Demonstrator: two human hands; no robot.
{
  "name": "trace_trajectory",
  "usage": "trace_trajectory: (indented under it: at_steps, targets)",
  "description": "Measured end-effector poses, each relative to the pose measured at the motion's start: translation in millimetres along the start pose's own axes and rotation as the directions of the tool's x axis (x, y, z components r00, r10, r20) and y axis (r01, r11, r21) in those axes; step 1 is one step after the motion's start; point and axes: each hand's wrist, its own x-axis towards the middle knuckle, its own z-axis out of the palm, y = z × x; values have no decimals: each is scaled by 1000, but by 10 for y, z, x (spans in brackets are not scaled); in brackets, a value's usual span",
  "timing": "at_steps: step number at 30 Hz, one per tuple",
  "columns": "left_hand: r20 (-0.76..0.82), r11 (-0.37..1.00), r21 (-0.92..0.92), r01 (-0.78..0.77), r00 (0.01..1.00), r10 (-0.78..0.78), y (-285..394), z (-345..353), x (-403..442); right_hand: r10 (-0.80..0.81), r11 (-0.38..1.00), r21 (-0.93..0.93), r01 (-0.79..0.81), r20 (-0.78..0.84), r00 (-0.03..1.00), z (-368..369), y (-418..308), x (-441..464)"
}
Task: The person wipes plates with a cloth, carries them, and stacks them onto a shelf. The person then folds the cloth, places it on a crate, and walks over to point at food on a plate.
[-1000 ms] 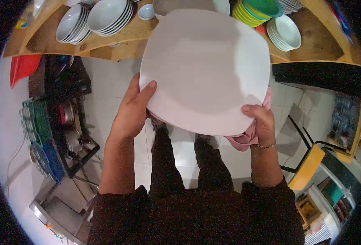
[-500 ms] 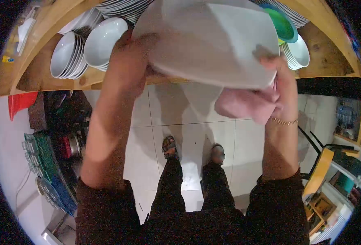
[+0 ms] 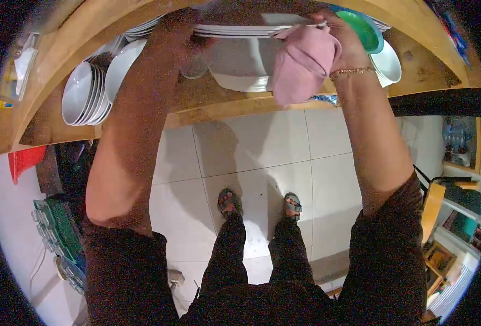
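Several white plates (image 3: 246,31), seen edge-on in a thin stack, are held up at the shelf. At their left end my left hand (image 3: 183,35) is closed on them, its fingers partly in shadow. My right hand (image 3: 338,38) grips the right end together with a pink cloth (image 3: 305,65), which hangs down in front. Below the held plates, another stack of square white plates (image 3: 240,68) rests on the wooden shelf (image 3: 197,108). A small pale bowl (image 3: 194,66) is beside that stack.
White bowls (image 3: 80,95) stand tilted at the shelf's left. A green bowl (image 3: 362,32) and more white bowls (image 3: 387,62) are on the right. A green rack (image 3: 58,228) is at lower left, a yellow-edged chair (image 3: 432,212) at right.
Both hands have moved forward and up to the shelf with the plates, which have turned from face-on to edge-on. The cloth now hangs lower in front of the shelf.
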Motion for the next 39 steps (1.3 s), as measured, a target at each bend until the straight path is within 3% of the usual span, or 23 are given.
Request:
trace_trajectory:
  at_steps: [1,2,4,5,6,7,9,17,20,21,23,24,25,27,28,30,32,34,38,39]
  targets:
    - [65,996,75,-50,997,45,-70,-97,37,-133,988,78,134,-17,991,36,72,2]
    - [139,985,132,-106,986,88,-161,-201,76,-45,993,107,39,55,997,396,58,-167]
    - [295,957,190,-221,942,159,-281,-360,147,-100,985,154,80,127,987,316,96,-9]
    - [273,954,206,-220,949,160,-260,-325,199,-159,973,200,118,201,967,254,103,107]
    - [235,959,206,-192,962,142,-209,-275,216,-175,985,60,164,365,914,195,65,170]
    - [193,966,198,-168,973,129,-155,-209,231,-176,984,62,165,364,914,146,52,249]
    - [145,974,180,-134,983,109,-74,-105,274,-175,984,16,175,35,984,215,60,307]
    - [35,987,136,-87,996,83,134,185,489,-302,953,-23,303,37,952,228,236,339]
    - [17,986,141,-85,996,83,161,243,565,-306,911,-249,330,130,943,95,328,451]
    - [12,987,140,-83,997,82,165,249,594,-306,911,-246,329,129,943,77,332,453]
    - [3,987,140,-80,997,81,204,274,617,-223,966,-26,259,429,875,45,364,369]
    - [-1,987,141,-80,997,81,215,287,642,-286,868,-407,285,60,956,304,369,87]
    - [-1,987,140,-84,996,85,224,294,684,-288,867,-409,286,58,956,392,471,-16]
    - [-14,986,144,-79,997,82,269,310,707,-606,439,-761,478,142,783,516,639,-117]
    - [-19,986,145,-80,996,84,270,309,718,-710,163,-859,485,239,663,540,714,-213]
    - [-29,985,152,-81,996,86,309,316,735,-559,-65,-836,544,483,674,507,876,-624]
    - [-34,983,165,-76,996,83,322,315,758,-535,94,-958,269,179,826,399,1174,-825]
    - [-58,980,186,-72,995,84,345,304,746,-339,316,-925,212,99,935,334,1192,-1160]
    - [-147,967,251,-44,986,82,379,299,750,-419,387,-890,243,65,906,128,1296,-1558]
    - [-173,963,267,-30,982,79,367,310,757,-304,495,-865,83,-83,949,39,1316,-1654]
